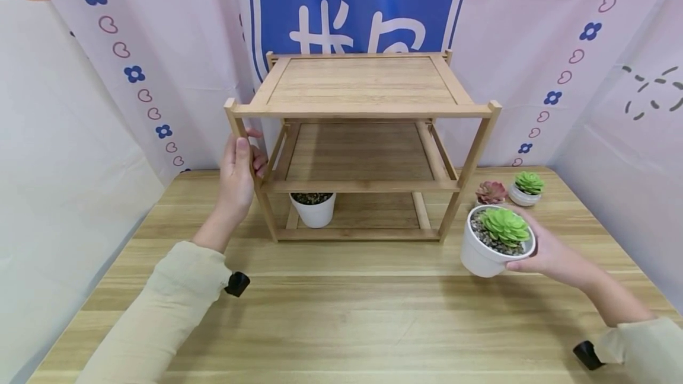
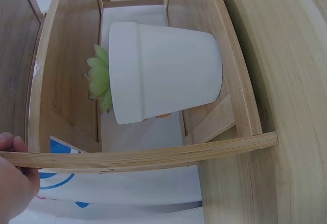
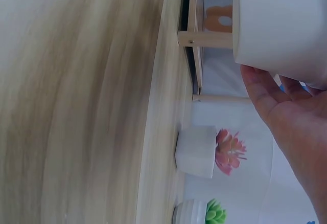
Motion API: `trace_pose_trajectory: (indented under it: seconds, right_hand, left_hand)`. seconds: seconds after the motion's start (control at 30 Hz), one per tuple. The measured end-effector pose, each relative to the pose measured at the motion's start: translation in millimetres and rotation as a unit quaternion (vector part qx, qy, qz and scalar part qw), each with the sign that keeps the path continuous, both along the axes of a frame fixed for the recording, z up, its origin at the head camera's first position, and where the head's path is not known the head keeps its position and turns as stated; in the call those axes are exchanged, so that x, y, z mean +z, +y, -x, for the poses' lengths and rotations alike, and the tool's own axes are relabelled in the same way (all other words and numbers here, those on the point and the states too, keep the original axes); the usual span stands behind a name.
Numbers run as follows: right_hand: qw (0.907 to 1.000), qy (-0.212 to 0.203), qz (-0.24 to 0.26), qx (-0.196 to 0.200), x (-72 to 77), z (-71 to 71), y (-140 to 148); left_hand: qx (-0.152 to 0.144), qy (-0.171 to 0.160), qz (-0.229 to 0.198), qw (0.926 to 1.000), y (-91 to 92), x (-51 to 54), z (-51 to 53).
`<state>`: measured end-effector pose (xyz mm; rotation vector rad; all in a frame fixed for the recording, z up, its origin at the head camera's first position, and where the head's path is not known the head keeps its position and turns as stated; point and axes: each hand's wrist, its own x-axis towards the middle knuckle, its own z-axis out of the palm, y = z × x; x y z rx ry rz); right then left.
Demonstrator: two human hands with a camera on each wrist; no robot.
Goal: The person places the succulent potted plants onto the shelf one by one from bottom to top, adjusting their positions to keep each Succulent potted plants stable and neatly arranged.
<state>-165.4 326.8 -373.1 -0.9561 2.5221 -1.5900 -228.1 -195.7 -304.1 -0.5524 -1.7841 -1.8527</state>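
A three-level wooden shelf [image 1: 363, 185] stands at the back of the table. My left hand [image 1: 238, 168] grips its front left post. In my right hand [image 1: 552, 253] is a white pot with a green succulent [image 1: 488, 253], held off the table to the right of the shelf. The right wrist view shows the fingers [image 3: 265, 88] against that pot's side. Another potted succulent [image 1: 315, 213] stands on the bottom level at the left; its green leaves are hidden in the head view but show in the left wrist view.
Behind the right hand, a potted red succulent [image 1: 490, 192] and a small potted green succulent [image 1: 527, 188] stand on the table [image 1: 341, 313]. A printed curtain [image 1: 512, 64] hangs close behind the shelf. Pale walls flank the table.
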Motion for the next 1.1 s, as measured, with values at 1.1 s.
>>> trace_pose_trajectory:
  seconds: [1.1]
  right_hand:
    - [0.9992,-0.032,0.013,0.021,-5.1,-3.4,-39]
  left_hand:
    - [0.001,0.008,-0.006,0.9999,0.5,-1.0,1.7]
